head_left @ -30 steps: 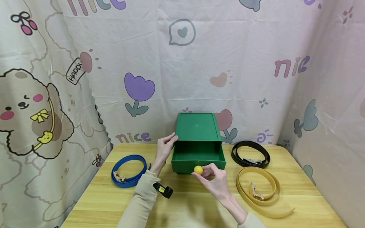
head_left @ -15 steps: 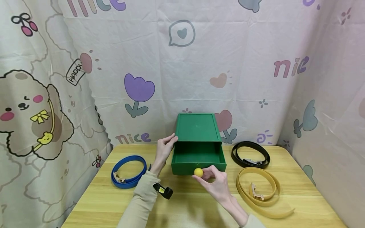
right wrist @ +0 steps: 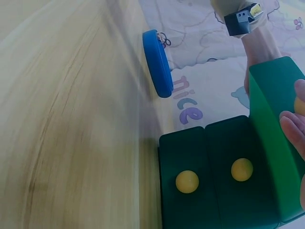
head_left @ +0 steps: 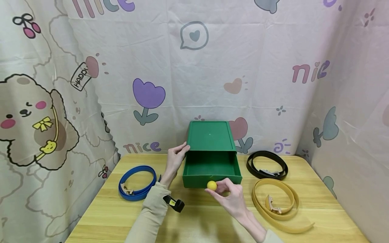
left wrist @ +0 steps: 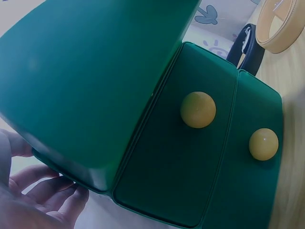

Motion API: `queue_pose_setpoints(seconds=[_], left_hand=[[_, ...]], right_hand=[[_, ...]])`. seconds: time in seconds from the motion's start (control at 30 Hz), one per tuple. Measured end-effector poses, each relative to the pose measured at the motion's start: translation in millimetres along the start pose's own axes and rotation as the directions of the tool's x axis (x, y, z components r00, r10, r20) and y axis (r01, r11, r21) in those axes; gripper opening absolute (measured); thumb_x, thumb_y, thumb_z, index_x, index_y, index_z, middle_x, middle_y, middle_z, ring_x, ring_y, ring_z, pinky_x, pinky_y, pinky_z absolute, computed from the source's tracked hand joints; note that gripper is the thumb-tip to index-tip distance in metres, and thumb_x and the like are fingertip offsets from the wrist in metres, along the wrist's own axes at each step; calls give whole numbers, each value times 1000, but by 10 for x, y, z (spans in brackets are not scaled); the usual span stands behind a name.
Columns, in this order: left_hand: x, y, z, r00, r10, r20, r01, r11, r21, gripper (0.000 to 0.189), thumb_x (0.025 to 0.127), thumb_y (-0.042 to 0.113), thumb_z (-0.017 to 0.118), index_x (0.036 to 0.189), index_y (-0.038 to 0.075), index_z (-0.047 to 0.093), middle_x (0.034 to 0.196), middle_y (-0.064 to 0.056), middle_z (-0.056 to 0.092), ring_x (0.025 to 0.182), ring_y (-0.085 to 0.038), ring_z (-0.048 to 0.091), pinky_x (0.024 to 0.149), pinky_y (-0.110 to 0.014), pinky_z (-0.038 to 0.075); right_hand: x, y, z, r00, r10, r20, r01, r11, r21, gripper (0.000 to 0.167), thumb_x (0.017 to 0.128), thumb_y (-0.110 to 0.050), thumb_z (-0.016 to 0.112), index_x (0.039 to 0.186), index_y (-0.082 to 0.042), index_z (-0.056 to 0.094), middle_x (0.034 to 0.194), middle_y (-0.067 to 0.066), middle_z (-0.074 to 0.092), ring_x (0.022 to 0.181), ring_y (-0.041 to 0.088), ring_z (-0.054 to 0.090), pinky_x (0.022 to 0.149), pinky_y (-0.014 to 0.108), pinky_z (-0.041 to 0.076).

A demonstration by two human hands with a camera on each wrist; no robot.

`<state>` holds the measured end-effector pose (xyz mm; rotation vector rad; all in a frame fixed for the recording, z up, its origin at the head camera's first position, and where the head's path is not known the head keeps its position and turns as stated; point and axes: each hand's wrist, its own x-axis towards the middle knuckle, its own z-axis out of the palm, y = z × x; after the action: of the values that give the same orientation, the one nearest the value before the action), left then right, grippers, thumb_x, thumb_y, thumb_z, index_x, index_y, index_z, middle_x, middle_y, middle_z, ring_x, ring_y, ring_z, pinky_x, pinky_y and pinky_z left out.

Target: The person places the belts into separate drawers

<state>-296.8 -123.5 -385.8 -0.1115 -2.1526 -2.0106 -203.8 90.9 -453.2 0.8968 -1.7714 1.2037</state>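
Note:
A green drawer cabinet stands at the back of the table. Its top drawer is pulled well out and its visible inside holds nothing. My right hand pinches that drawer's yellow round knob between thumb and fingers. At the cabinet's left front corner, my left hand rests its fingers and thumb against the side. In the left wrist view, two lower drawers are shut flush, with a middle knob and a bottom knob.
A blue belt lies coiled left of the cabinet. On the right are a coiled black belt and a tan belt with its tail stretched forward. A printed curtain hangs close behind the wooden table.
The top drawer has slid slightly further out toward me, and my right hand has come back with its knob. My left hand stays at the cabinet corner.

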Motion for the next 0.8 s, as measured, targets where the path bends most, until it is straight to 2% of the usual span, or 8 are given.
queue_pose_setpoints(seconds=[0.03, 0.1, 0.13, 0.27, 0.4, 0.53, 0.63, 0.8], left_hand=[[1, -2, 0, 1000, 0, 0, 0, 1000, 0, 40, 97, 21, 67, 131, 2, 65, 142, -11, 61, 55, -5, 34, 66, -19, 39], [-3, -1, 4, 1000, 1, -1, -1, 1000, 8, 40, 97, 22, 67, 131, 2, 65, 142, -10, 61, 65, -4, 48, 74, -19, 48], [-4, -3, 5, 1000, 2, 0, -2, 1000, 11, 40, 97, 22, 67, 131, 2, 65, 142, -10, 60, 68, -6, 49, 76, -20, 48], [-9, -8, 10, 1000, 1, 0, -1, 1000, 24, 41, 96, 22, 67, 131, 2, 65, 143, -10, 59, 106, -15, 61, 101, -32, 53], [-6, -10, 11, 1000, -3, -5, 3, 1000, 26, 40, 96, 22, 67, 131, 1, 65, 143, -11, 60, 108, -13, 61, 99, -29, 53], [5, -12, 10, 1000, -8, -7, 8, 1000, 16, 40, 96, 22, 67, 132, 3, 65, 136, -16, 65, 74, -5, 52, 78, -15, 48], [9, -14, 8, 1000, -10, -5, 10, 1000, 7, 41, 96, 21, 67, 132, 3, 64, 135, -17, 66, 62, -6, 39, 73, -17, 42], [7, -14, 7, 1000, -10, -4, 11, 1000, 12, 41, 96, 22, 67, 131, 2, 65, 143, -10, 60, 82, 0, 53, 92, -22, 52]], right_hand=[[0, -1, -1, 1000, -7, 0, 7, 1000, -1, 29, 85, -30, 81, 91, -5, 67, 67, 2, 74, 55, 4, 67, 53, 13, 53], [-4, -5, -4, 1000, -17, 0, 17, 1000, -5, 30, 85, -31, 80, 91, -5, 66, 66, 2, 74, 55, 3, 67, 52, 14, 53], [-7, -8, -5, 1000, -21, 0, 21, 1000, -6, 30, 85, -31, 80, 91, -5, 66, 66, 2, 74, 54, 3, 67, 52, 13, 53], [-17, -26, -11, 1000, -23, 5, 23, 1000, -10, 29, 86, -31, 80, 91, -5, 66, 66, 1, 74, 54, 3, 67, 52, 12, 52], [-14, -34, -14, 1000, -30, 6, 30, 999, -12, 30, 86, -31, 80, 91, -5, 66, 66, 2, 74, 54, 3, 67, 52, 12, 52], [-15, -33, -14, 999, -37, 9, 37, 999, -9, 30, 86, -31, 80, 91, -5, 66, 66, 2, 75, 54, 4, 67, 51, 13, 52], [-20, -31, -12, 999, -48, 11, 48, 999, -3, 31, 86, -31, 80, 91, -4, 66, 67, 3, 75, 54, 4, 68, 51, 12, 52], [-28, -37, -9, 998, -58, 8, 58, 998, 3, 31, 85, -30, 80, 91, -3, 66, 67, 4, 75, 54, 4, 68, 52, 11, 52]])
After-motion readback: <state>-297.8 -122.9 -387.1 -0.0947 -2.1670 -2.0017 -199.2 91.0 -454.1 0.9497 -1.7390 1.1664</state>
